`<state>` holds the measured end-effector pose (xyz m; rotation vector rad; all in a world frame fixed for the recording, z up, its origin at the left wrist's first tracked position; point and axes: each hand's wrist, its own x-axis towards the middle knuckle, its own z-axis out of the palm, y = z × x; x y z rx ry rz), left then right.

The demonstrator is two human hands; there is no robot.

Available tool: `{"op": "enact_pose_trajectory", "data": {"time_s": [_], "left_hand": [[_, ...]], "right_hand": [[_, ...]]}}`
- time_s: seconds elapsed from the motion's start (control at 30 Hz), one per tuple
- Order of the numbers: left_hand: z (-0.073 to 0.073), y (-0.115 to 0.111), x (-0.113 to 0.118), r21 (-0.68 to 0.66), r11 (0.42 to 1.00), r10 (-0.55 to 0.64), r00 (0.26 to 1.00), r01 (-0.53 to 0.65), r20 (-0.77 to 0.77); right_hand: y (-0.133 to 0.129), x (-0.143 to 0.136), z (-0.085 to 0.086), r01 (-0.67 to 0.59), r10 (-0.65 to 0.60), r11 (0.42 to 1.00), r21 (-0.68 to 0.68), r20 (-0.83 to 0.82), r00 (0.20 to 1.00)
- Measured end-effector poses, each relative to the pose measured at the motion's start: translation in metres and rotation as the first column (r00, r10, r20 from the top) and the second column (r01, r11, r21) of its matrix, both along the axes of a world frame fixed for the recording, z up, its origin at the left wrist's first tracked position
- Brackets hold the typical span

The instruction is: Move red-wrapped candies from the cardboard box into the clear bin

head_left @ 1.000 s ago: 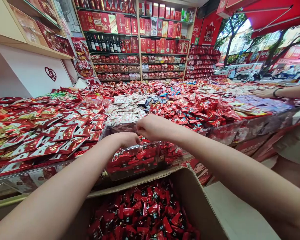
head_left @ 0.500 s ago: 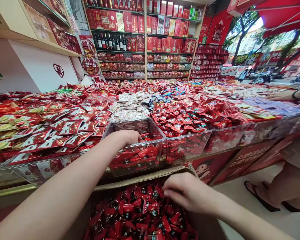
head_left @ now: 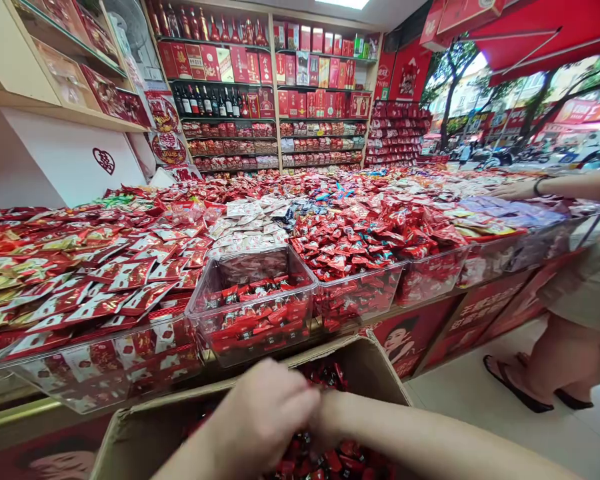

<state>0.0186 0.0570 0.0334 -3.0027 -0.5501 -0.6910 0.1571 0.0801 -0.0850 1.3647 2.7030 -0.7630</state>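
Note:
A cardboard box [head_left: 387,373] in front of me holds many small red-wrapped candies [head_left: 353,457]. My left hand [head_left: 275,410] is above the candies, its back toward me; the fingers curl down and are blurred, so their grip is unclear. Beside it, partly covered by it, my right hand [head_left: 325,417] reaches into the box among the candies, its fingers hidden. Just beyond the box stands a clear plastic bin [head_left: 253,303], partly filled with similar red candies [head_left: 260,327]. Neither hand touches that bin.
Heaped red candies [head_left: 347,237] fill the bin to the right; flat red packets [head_left: 140,287] lie in the bin to the left. White packets [head_left: 250,223] are piled behind. At the right, another person's hand [head_left: 517,190] rests near purple packets. Stocked shelves [head_left: 275,87] line the back.
My left hand has come out of the clear bin and back over the cardboard box. My right hand has moved left and lower into the candies. The view has shifted slightly.

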Motion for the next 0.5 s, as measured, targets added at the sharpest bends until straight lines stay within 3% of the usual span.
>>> {"op": "enact_pose_trajectory", "data": {"time_s": [0.03,0.1,0.17,0.23,0.33,0.4,0.5], "left_hand": [[-0.026,-0.009,-0.007,-0.108,0.992,0.048,0.990,-0.063,-0.135],[-0.077,-0.019,-0.024,-0.253,0.914,0.263,0.939,-0.316,-0.222],[-0.119,-0.022,-0.041,-0.300,0.771,0.448,0.814,-0.561,-0.370],[-0.146,-0.023,-0.053,-0.328,0.581,0.547,0.656,-0.745,-0.520],[-0.160,-0.022,-0.060,-0.363,0.511,0.543,0.619,-0.780,-0.567],[-0.158,-0.020,-0.059,-0.392,0.508,0.539,0.638,-0.767,-0.549],[-0.149,-0.018,-0.056,-0.450,0.501,0.554,0.673,-0.740,-0.490]], "right_hand": [[0.000,-0.005,-0.006,-0.045,0.046,0.999,-0.020,0.068,0.997],[-0.001,-0.013,-0.014,-0.146,0.158,0.987,-0.062,0.293,0.943],[-0.005,-0.017,-0.019,-0.161,0.152,0.987,-0.009,0.374,0.915],[-0.010,-0.019,-0.023,-0.180,0.147,0.982,0.051,0.386,0.911],[-0.016,-0.020,-0.029,-0.240,0.202,0.968,0.073,0.345,0.917],[-0.017,-0.020,-0.031,-0.240,0.207,0.968,0.068,0.322,0.924],[-0.016,-0.017,-0.023,-0.117,0.088,0.986,0.117,0.230,0.969]]}}
